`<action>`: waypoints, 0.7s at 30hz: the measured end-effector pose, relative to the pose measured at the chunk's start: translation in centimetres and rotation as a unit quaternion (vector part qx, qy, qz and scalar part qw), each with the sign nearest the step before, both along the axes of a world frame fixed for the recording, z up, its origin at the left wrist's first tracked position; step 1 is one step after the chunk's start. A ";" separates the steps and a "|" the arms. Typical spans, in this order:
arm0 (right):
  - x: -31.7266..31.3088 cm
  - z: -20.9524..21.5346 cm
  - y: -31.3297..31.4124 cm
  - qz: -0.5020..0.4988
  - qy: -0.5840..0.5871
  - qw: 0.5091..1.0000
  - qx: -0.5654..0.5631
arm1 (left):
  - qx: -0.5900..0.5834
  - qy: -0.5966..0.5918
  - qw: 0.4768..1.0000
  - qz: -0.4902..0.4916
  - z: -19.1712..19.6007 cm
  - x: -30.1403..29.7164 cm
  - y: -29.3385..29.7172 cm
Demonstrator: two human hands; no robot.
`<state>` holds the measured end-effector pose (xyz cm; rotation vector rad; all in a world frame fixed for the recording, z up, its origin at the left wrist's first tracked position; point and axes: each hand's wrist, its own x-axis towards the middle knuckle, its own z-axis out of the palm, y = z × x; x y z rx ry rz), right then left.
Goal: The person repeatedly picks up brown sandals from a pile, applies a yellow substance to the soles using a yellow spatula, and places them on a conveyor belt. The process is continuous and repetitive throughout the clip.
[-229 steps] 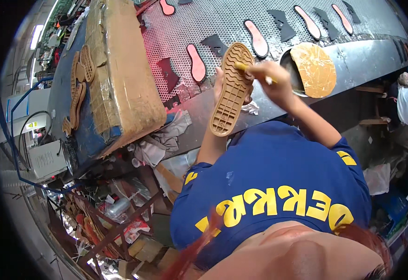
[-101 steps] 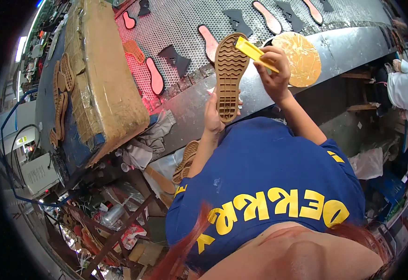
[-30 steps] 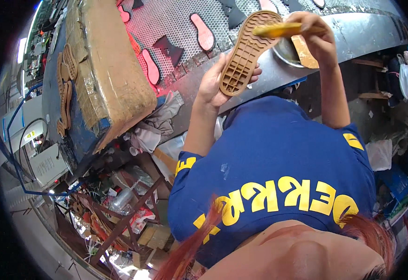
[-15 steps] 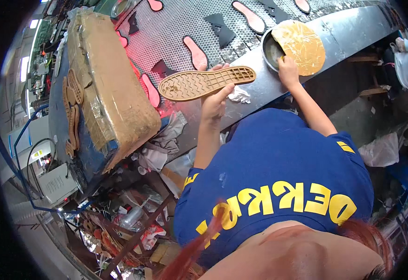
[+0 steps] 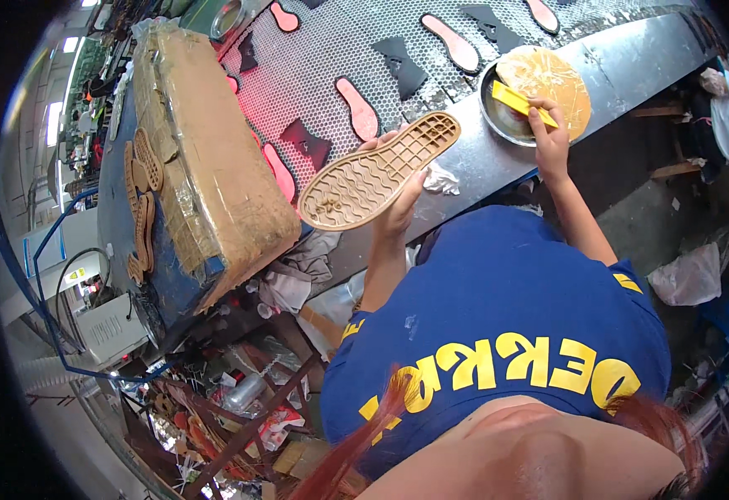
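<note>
My left hand (image 5: 398,208) holds a tan rubber shoe sole (image 5: 379,172), tread side up, lying almost level over the edge of the metal bench. My right hand (image 5: 549,140) grips a yellow brush (image 5: 524,102) whose tip rests in a round metal bowl (image 5: 498,121) filled with yellowish glue (image 5: 548,79). The bowl stands on the steel ledge (image 5: 631,58) in front of me.
A mesh conveyor (image 5: 331,42) carries pink insoles (image 5: 356,108) and black cut pieces (image 5: 402,67). At the left stands a large wrapped brown block (image 5: 214,167) with more tan soles (image 5: 144,208) beside it. Clutter and rags (image 5: 289,275) lie under the bench.
The sole has turned from upright to lying flat in my left hand. My right hand has moved off the sole and down to the glue bowl with the brush.
</note>
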<state>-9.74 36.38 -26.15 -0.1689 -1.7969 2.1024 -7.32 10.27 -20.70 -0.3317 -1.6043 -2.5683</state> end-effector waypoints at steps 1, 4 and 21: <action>0.3 1.7 -0.6 -0.039 0.074 0.993 0.085 | -0.023 0.014 0.999 0.023 0.0 0.1 0.4; 1.8 6.8 -2.2 0.010 0.177 0.953 0.247 | -0.066 0.088 0.993 0.031 -0.6 -0.7 0.8; 3.0 9.5 -5.3 0.074 0.174 0.944 0.272 | -0.288 0.157 0.944 -0.039 3.0 -0.5 1.2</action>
